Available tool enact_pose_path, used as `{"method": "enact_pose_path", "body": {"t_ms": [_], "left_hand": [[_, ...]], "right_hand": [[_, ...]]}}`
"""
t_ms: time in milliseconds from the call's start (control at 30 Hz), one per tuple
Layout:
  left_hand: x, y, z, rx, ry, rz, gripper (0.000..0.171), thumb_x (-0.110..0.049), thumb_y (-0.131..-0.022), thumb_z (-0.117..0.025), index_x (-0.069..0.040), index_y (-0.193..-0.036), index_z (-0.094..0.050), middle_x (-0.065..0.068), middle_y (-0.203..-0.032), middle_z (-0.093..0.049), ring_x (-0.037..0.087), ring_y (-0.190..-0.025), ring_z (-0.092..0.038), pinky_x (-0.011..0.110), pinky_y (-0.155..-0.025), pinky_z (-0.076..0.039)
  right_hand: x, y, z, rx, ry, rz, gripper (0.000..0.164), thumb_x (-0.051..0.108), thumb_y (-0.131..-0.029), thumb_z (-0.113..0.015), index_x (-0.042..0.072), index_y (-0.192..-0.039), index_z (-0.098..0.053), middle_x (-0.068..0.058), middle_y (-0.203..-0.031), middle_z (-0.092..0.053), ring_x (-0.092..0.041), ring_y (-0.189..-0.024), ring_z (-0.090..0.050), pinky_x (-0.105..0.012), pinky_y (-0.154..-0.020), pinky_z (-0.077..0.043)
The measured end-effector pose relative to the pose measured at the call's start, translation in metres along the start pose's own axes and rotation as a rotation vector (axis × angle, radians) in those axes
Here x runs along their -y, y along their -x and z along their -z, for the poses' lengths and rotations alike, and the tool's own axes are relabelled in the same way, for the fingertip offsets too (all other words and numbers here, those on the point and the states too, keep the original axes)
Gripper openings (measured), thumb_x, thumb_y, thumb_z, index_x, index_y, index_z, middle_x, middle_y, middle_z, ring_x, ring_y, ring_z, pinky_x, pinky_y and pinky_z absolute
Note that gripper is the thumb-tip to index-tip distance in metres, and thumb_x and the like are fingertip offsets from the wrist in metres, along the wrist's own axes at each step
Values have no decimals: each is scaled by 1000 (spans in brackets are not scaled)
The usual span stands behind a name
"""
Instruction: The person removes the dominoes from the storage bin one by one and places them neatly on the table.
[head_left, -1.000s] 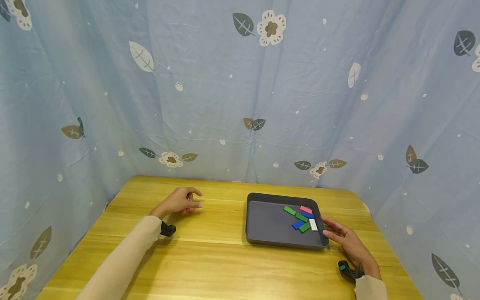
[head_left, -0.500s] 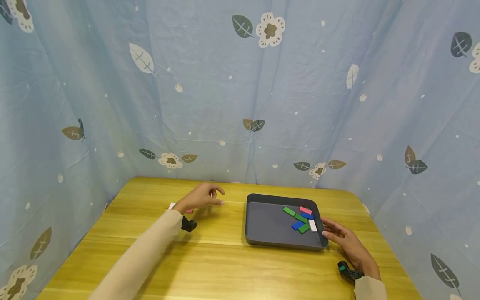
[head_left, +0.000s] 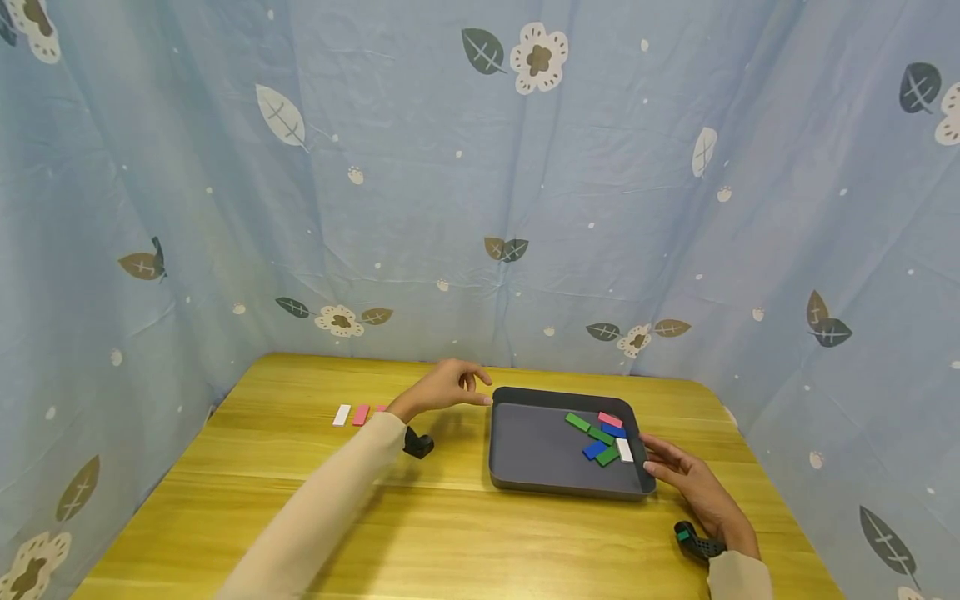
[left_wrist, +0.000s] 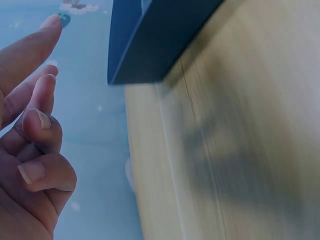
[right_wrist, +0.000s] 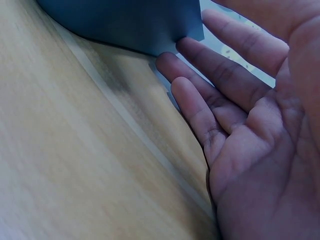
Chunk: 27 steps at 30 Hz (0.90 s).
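Observation:
In the head view a dark grey tray (head_left: 525, 483) stands on the table, with several small domino-like tiles (head_left: 602, 435) in green, blue, pink and white lying in its right half. My left hand (head_left: 448, 386) hovers by the tray's back left corner, its thumb and index finger apart and pointing towards the rim. Nothing lies between those fingers; in the left wrist view the other fingers (left_wrist: 55, 170) curl loosely. My right hand (head_left: 697, 483) rests against the tray's right side. From the right wrist view, its nearly straight fingers (right_wrist: 220, 72) reach the outer wall.
A white tile (head_left: 342, 415) and pink tiles (head_left: 361, 414) lie in a row on the wooden table (head_left: 450, 533) at the left, partly behind the left forearm. A patterned blue curtain (head_left: 390, 208) surrounds the back and sides of the table.
My left hand has moved right, from above the tiles on the left to the tray's corner, uncovering the white and pink tiles. The right hand and the tray stay put.

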<state>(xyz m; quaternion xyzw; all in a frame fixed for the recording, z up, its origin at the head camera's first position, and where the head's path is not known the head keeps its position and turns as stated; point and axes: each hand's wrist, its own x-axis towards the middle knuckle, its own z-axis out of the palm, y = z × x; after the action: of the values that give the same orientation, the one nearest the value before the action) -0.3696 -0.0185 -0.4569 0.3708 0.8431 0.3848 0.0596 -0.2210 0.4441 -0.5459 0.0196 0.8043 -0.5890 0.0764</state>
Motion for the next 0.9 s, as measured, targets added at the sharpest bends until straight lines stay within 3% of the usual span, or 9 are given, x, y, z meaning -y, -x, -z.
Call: {"method": "enact_pose_path", "body": {"t_ms": [167, 467, 600, 767, 900], "left_hand": [[-9, -11, -11, 25, 25, -20, 32, -34, -91, -81, -17, -117, -74, -1, -84, -66, 16, -73, -59, 30, -68, -48], [-25, -31, -31, 71, 59, -48, 30, -33, -92, -80, -17, -117, -74, -1, -84, -68, 15, -74, -61, 28, -68, -49], [-32, -39, -41, 95, 68, -62, 28, -30, -92, -81, -17, -116, -73, -1, -83, -69, 14, -75, -62, 26, -69, -50], [-39, -49, -55, 105, 84, -50, 29, -30, -90, -82, -18, -115, -73, 0, -84, -69, 23, -78, -65, 26, -68, -50], [-40, -55, -66, 112, 102, -43, 28, -29, -90, -82, -15, -114, -74, 3, -85, -70, 27, -81, -67, 25, -68, -49]], "right_hand": [[0, 0, 0, 1, 11, 5, 66, 35, -101, -68, 20, -159, -41, -11, -160, -39, 0, -123, -53, -52, -114, -37], [-2, -1, 1, -1, 8, 3, 66, 36, -101, -68, 20, -159, -41, -11, -160, -39, -2, -124, -53, -50, -113, -39], [-3, -1, 1, -7, 1, -4, 67, 36, -100, -69, 20, -159, -41, -11, -160, -39, -9, -129, -52, -54, -114, -35], [-2, -1, 1, -10, -20, -10, 67, 35, -100, -70, 19, -159, -41, -12, -161, -39, -25, -139, -46, -57, -116, -32], [-1, -2, 0, -8, -31, -8, 67, 35, -100, -70, 19, -159, -42, -12, -160, -39, -23, -137, -48, -58, -116, -31]]}}
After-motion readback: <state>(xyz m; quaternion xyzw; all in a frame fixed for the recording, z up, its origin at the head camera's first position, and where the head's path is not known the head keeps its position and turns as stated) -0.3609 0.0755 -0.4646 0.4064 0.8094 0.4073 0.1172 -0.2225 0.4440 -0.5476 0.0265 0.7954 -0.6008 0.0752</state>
